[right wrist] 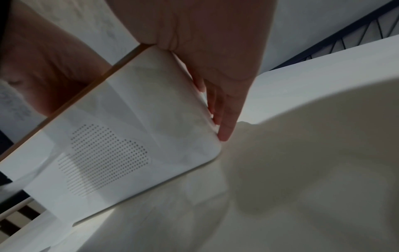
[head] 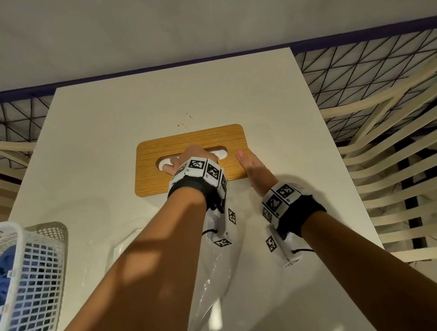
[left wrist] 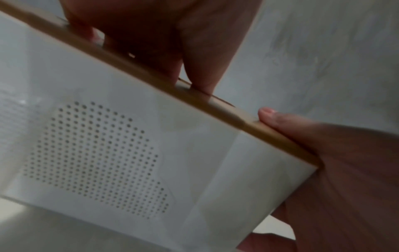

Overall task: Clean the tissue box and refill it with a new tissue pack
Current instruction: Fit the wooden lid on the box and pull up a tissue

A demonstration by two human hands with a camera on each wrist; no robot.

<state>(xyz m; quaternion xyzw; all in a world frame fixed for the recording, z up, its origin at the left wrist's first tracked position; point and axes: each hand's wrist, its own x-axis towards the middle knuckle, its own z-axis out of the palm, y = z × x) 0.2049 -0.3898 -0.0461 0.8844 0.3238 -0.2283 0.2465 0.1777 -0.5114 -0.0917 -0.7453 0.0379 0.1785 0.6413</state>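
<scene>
The tissue box stands on the white table [head: 101, 140]. It has white walls [left wrist: 134, 136] with a dotted pattern and a wooden lid [head: 190, 141] with an oval slot. White tissue [head: 220, 154] shows in the slot. My left hand [head: 187, 159] lies over the slot with its fingers [left wrist: 200, 80] reaching down at the lid; the fingertips are hidden. My right hand [head: 251, 163] clasps the box's right end, with the thumb [left wrist: 267, 113] on the lid and the fingers [right wrist: 224, 122] lying down the end wall [right wrist: 172, 102].
A white mesh basket [head: 23, 266] with blue cloth inside stands at the table's near left corner. A clear plastic wrapper [head: 214, 287] lies on the table under my forearms. Slatted cream furniture [head: 407, 172] stands to the right, past the table edge.
</scene>
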